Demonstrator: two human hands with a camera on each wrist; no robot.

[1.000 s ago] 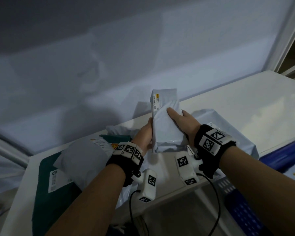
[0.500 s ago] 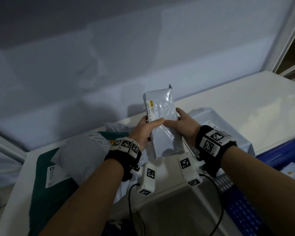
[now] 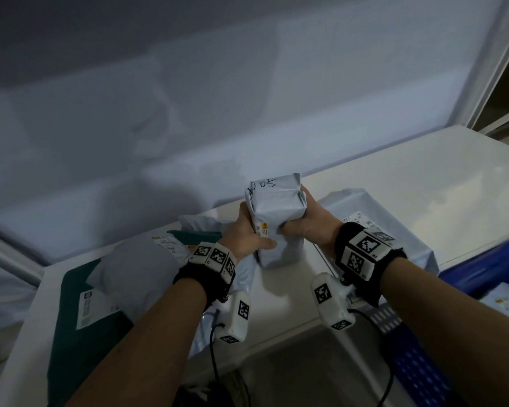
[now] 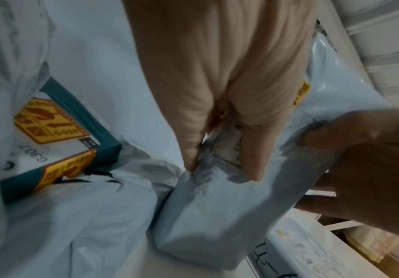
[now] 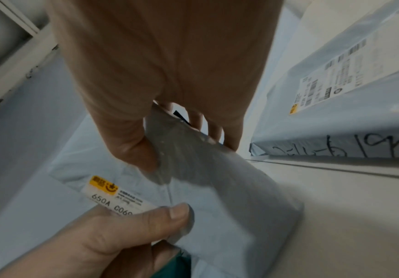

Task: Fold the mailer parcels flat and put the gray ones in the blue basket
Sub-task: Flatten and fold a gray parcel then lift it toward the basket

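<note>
A small gray mailer parcel [image 3: 275,212] stands on end over the white table, folded over at the top with handwriting on it. My left hand [image 3: 246,230] grips its left side, thumb across the front near the yellow label. My right hand [image 3: 306,223] grips its right side, fingers behind and thumb in front. In the left wrist view my fingers [image 4: 217,131] pinch the crumpled parcel [image 4: 217,216]. The right wrist view has the parcel [image 5: 229,188] pinched between thumb and fingers. The blue basket [image 3: 467,333] sits low at the right.
A larger gray parcel [image 3: 394,230] lies behind my right wrist. Another gray parcel [image 3: 133,274] rests on a dark green mailer [image 3: 80,333] at the left. The white table [image 3: 423,177] runs along a pale wall. Labelled parcels lie in the basket.
The parcel's upper end has been folded down toward me. Both hands shifted their hold: each now clasps a side of the shortened bundle, lower and closer to the table.
</note>
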